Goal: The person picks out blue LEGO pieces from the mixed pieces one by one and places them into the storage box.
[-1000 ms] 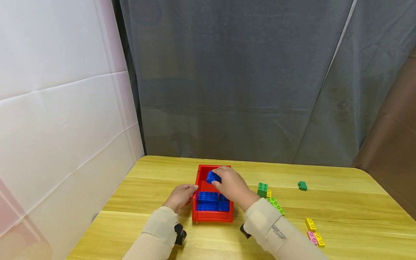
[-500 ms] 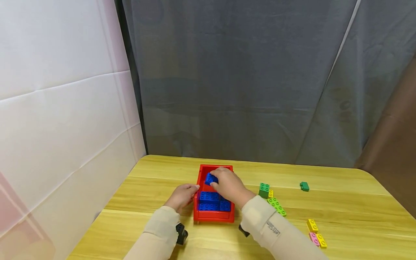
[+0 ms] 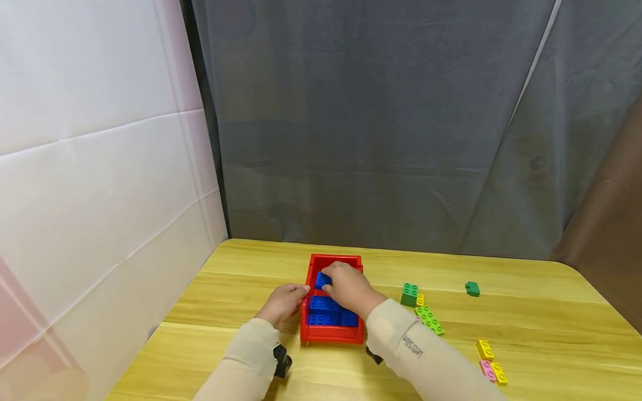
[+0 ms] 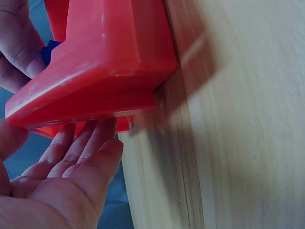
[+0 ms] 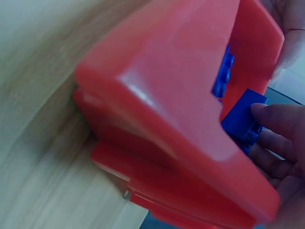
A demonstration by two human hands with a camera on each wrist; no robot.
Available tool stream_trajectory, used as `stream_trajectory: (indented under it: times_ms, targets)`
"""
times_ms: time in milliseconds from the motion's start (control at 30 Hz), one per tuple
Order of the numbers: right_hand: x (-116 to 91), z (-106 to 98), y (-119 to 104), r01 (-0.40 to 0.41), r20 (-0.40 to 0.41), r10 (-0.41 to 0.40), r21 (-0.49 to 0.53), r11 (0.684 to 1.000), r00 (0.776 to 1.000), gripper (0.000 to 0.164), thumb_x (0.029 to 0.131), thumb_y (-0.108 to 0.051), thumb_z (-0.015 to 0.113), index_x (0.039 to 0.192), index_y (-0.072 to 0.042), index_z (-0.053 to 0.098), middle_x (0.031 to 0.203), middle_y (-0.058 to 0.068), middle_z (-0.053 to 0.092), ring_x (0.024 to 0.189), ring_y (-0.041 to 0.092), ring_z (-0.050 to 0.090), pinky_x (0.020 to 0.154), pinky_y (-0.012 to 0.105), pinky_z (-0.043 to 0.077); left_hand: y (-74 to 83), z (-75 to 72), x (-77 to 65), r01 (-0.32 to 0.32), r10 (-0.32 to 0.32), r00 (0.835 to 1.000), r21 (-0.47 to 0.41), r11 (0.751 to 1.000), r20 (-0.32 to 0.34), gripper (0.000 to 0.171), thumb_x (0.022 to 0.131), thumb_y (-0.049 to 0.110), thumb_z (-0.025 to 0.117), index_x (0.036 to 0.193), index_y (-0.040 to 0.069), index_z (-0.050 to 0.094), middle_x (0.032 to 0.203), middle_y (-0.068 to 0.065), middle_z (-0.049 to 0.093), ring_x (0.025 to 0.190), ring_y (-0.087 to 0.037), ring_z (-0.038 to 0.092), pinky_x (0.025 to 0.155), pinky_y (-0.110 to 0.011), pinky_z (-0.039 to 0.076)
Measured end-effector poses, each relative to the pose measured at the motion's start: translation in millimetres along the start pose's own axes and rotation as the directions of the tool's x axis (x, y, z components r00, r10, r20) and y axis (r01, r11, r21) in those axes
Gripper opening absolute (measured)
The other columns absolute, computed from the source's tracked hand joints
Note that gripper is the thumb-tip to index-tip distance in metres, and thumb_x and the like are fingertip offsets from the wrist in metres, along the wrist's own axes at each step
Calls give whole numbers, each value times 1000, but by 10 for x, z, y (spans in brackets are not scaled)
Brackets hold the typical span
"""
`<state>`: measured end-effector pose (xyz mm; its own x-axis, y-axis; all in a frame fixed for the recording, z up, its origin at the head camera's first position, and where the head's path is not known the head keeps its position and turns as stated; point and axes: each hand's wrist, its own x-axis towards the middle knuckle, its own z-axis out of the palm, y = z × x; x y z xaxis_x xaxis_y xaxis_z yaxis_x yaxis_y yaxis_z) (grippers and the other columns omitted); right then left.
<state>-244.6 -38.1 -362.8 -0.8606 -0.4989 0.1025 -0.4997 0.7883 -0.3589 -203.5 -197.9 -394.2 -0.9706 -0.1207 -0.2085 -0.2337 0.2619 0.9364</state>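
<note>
A red plastic bin (image 3: 331, 335) stands on the table. My left hand (image 3: 282, 304) holds its left side, thumb at the rim; in the left wrist view the fingers (image 4: 78, 143) lie against the outer wall under the rim. Inside the far half of the bin, my right hand (image 3: 351, 287) pinches a blue toy building brick (image 3: 321, 280). The right wrist view shows that brick (image 5: 242, 112) tilted between thumb and fingers. Several blue bricks (image 3: 325, 304) sit in the bin's near half. Whether the held brick touches the bin floor is hidden.
Right of the bin lie a dark green brick (image 3: 409, 294), a small yellow brick (image 3: 420, 300) and a lime brick (image 3: 429, 319). Another green brick (image 3: 472, 288) is farther right. Yellow bricks (image 3: 484, 349) and a pink brick (image 3: 487, 370) lie nearer. A grey curtain (image 3: 351, 139) hangs behind.
My right hand has moved the blue brick slightly toward me and lower into the bin. The left hand keeps its hold. The whole view has shifted a little.
</note>
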Motion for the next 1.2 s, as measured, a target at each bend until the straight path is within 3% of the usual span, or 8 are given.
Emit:
stream_trajectory:
  times_ms: [467,933,1200]
  targets:
    - [64,57,14,22,33,-21,-18,1000,999,42,90,-20,68,129,-7,62,122,9,64,114,24,58,100,36,47,-3,-3,-14,-20,20,1000,-16,1000,-4,38,100,22,52,119,-9,59,111,-18,62,96,-28,57,91,-42,51]
    - [141,105,70,14,129,-12,-19,1000,992,39,90,-18,67,127,-7,63,123,9,64,117,25,57,102,39,46,-9,12,-16,-13,13,1000,6,1000,3,38,100,22,51,120,-9,59,113,-19,62,98,-29,56,90,-41,51]
    - [141,36,18,-1,207,4,-16,1000,978,38,92,-17,65,129,-7,62,125,8,64,121,26,56,104,40,44,2,0,-10,-3,3,1000,-9,1000,-5,37,100,23,52,119,-7,60,111,-17,61,97,-27,55,91,-41,51]
